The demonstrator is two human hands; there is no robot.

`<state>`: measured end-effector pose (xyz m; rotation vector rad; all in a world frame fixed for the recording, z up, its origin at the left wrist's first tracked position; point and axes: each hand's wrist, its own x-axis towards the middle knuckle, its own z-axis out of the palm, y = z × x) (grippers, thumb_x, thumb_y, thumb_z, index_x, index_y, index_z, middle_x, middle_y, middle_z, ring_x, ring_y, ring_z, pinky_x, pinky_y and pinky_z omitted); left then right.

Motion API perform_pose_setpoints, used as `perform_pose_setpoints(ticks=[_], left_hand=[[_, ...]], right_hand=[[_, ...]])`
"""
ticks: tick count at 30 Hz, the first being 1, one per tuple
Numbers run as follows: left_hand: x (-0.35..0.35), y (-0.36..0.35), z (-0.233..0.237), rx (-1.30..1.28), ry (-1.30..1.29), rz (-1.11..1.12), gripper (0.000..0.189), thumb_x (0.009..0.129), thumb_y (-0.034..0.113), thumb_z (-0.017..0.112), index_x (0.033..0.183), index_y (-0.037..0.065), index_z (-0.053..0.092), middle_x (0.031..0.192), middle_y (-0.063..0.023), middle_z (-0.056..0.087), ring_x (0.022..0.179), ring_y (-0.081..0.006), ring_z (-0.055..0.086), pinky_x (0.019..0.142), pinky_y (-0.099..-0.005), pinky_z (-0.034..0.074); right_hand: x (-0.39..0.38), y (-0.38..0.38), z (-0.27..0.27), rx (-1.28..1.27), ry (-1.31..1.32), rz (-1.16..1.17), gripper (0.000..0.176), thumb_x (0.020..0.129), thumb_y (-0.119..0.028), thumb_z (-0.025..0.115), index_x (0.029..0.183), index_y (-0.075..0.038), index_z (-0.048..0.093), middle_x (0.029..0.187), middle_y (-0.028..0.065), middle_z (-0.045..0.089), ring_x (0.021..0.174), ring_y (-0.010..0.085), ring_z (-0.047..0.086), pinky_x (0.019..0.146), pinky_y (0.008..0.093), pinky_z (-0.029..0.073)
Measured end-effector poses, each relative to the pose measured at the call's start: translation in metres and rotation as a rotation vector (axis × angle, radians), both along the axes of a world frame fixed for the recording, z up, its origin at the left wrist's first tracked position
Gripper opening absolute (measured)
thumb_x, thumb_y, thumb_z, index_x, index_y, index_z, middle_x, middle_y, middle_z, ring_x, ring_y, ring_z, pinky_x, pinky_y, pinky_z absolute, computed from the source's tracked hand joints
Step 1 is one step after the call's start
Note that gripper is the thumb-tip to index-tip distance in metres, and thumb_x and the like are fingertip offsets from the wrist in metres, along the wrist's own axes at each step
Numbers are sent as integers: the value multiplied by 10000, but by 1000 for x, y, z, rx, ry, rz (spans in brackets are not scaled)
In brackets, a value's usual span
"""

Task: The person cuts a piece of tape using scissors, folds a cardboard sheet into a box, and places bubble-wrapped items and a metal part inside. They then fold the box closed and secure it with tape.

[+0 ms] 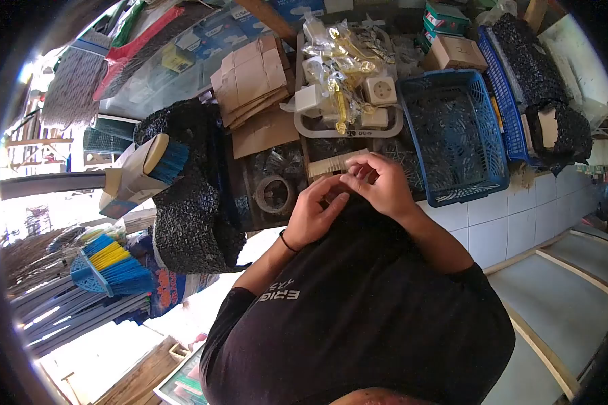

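My left hand (317,212) and my right hand (383,186) meet in front of my chest, fingertips touching or nearly so. The fingers of both are curled and pinched together; whatever may be between them is too small or hidden to make out. Just beyond them lies a pale strip with comb-like teeth (336,165). A roll of tape (274,194) rests left of my left hand. Past the strip stands a white tray (392,128) heaped with white wall sockets (380,90) and clear packets with gold-coloured parts (341,88).
A blue plastic basket (500,162) stands to the right, beside black textured material (530,57). Flattened cardboard (253,77) is stacked left of the tray. Further left are a brush with blue bristles (169,162), a blue and yellow broom (111,266) and hanging black sheeting (192,223).
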<state>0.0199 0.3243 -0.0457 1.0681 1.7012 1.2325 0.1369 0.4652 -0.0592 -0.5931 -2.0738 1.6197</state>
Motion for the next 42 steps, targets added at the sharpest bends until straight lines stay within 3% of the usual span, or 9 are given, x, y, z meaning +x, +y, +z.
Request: perform_pose_setpoints(ticks=[7,10,21,27,39,42], left_hand=[[0,2,4,-89,-237,-188,413,905,124,556,1299,30,477,1032,-62,610,871,-117,565,778,-252,456],[-2,2,-1,-97,-512,-208,441,917,127,534,1335,29,435,1041,-50,602,906,-105,546,823,-250,440],[3,6,1,-119,-416,-213,373,923,133,520,1263,-11,473,1042,-52,601,946,-107,545,865,-259,429],[3,5,-2,-132,-381,-198,379,924,136,520,1271,-11,471,1038,-54,608,951,-109,548,873,-261,428],[6,7,1,-117,-403,-205,441,933,117,500,1349,9,403,1042,-60,593,913,-103,545,848,-251,441],[8,9,3,-134,-439,-177,444,939,111,489,1357,0,387,1040,-59,595,898,-98,547,834,-249,448]], right_hand=[[6,0,-11,-129,11,-109,149,910,-145,576,936,-4,616,791,27,618,689,73,564,624,223,458],[5,-4,-17,-285,19,-163,152,917,-148,567,955,-7,609,794,9,603,694,64,550,638,214,449],[15,2,-16,-287,-57,-22,256,834,-168,674,1028,-15,607,786,-17,575,716,30,510,636,191,427],[17,3,-9,-180,1,31,244,841,-175,664,1015,-10,617,802,0,601,695,46,527,644,200,436],[14,3,-25,-393,-32,-57,160,908,-153,578,958,-4,606,834,22,619,764,65,564,693,219,460],[13,-3,-31,-422,134,-180,157,920,-162,561,955,-11,586,828,20,606,762,70,562,688,222,460]])
